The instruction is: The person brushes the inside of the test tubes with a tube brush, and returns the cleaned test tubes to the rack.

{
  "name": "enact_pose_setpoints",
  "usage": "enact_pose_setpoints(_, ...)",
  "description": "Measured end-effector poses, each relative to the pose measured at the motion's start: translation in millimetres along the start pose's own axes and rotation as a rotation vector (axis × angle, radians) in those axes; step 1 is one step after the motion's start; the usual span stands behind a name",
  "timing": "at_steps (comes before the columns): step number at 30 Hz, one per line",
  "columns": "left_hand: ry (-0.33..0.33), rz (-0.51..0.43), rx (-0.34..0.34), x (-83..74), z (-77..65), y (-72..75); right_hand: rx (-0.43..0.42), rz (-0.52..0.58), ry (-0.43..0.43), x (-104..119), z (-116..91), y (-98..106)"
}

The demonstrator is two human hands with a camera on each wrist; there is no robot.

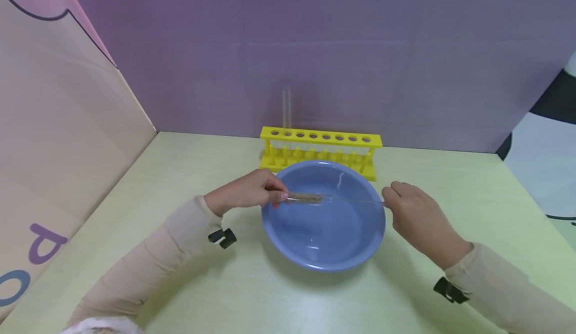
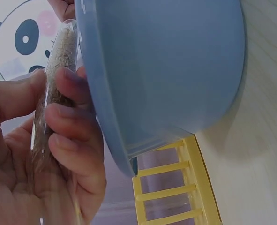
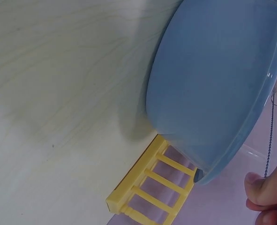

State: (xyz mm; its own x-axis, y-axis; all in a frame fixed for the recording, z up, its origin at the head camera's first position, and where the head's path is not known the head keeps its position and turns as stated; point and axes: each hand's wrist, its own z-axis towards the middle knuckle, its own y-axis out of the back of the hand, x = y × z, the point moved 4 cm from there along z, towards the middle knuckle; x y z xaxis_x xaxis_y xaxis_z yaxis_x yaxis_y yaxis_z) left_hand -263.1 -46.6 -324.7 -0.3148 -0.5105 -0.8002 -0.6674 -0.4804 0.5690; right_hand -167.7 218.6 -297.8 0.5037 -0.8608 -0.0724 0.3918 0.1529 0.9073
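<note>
Test tube (image 1: 304,198) lies nearly level at the centre of the head view, over the blue basin (image 1: 324,239), with the pale and brown bristles (image 2: 62,61) of a brush inside it. On my feed the left hand (image 1: 249,190) holds the tube between thumb and curled fingers, above the basin's left side. Right of the basin, I see the right hand (image 1: 418,220) pinching the brush's thin twisted wire (image 3: 270,145). Towards the upper middle, a yellow rack (image 1: 321,137) holds another tube (image 1: 287,106) upright near its left end.
</note>
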Motion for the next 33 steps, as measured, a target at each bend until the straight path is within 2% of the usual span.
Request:
enact_pose_setpoints(15, -0.041, 0.031, -0.006, -0.8, -2.6, 2.5, -0.013, 0.008, 0.016, -5.8, -4.4, 0.1)
enact_pose_setpoints(23, -0.082, 0.086, -0.03, 1.5, -2.5, 3.3, 0.021, 0.015, -0.008, -7.9, -5.0, 1.2)
enact_pose_setpoints(33, -0.164, 0.138, -0.067, 0.8, -5.7, 4.9, 0.067, 0.018, -0.044, -11.5, -5.9, 3.3)
